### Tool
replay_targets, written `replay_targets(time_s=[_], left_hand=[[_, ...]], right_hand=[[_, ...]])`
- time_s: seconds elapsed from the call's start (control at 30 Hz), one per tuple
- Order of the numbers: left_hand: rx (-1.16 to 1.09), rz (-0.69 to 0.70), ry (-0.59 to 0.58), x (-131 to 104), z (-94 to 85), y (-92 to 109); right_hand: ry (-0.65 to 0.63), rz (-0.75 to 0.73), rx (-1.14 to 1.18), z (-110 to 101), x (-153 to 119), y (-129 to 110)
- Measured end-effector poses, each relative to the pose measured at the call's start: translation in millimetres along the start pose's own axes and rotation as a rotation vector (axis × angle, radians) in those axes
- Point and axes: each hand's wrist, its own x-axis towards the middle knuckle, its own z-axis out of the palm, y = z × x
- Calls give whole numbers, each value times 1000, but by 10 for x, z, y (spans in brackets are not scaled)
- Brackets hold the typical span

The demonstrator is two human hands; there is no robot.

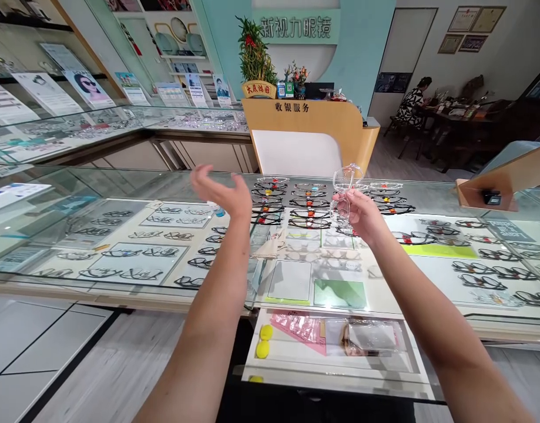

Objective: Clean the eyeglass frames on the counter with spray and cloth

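Right hand (360,214): raised over the glass-topped display counter (331,312), fingertips closed on a pair of transparent, colourless-framed eyeglasses (344,181), which stand on end above the tabletop rows. Left hand (223,191): nothing in it, fingers spread, in the air left of the rows of dark-rimmed eyeglasses with small orange-red tags (309,223).

Risks (judgement only): the hold looks like a light pinch, so a loosened fingertip could let the clear pair drop onto the rows, knocking frames together or scratching lenses. A low sweep of either forearm might catch rims, since the pairs lie close together. Anything nudged over the front edge could land in the open white drawer (296,371), among its yellow round cases (263,341) and plastic-wrapped packets (373,336).

Hard to make out: the fingers cover part of the clear pair, so the exact grip point is uncertain. Its temples blur into the background (transparent plastic, presumably; material unconfirmed). Left forearm hides part of the display. Glare obscures the packets' contents; both arms are cut off by the picture's edge.
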Motion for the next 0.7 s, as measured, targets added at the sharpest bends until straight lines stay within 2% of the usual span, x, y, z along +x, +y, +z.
replay_targets(time_s=[0.03,0.07,0.13,0.2,0.23,0.3,0.37,0.43,0.6,0.7], left_hand=[[-71,94,-117,-35,-45,147],[-137,145,-319,-69,-93,281],[-180,197,-809,-119,-189,485],[-41,216,-1212,-130,-272,592],[93,218,-1364,-122,-305,616],[412,208,-1582,-88,-352,630],[673,188,-1693,-59,-376,630],[810,184,-1731,-57,-381,635],[874,178,-1770,-154,-338,612],[769,204,-1815,-152,-307,529]], right_hand=[[-7,2,-2,2,0,-5],[-12,5,-2,3,1,-12],[-10,10,4,6,2,-27],[5,12,15,8,3,-44],[11,13,19,9,2,-52],[14,14,26,13,-4,-67],[12,13,30,19,-11,-79],[9,13,30,26,-19,-88],[9,13,21,36,-25,-93],[17,3,24,28,-17,-87]])
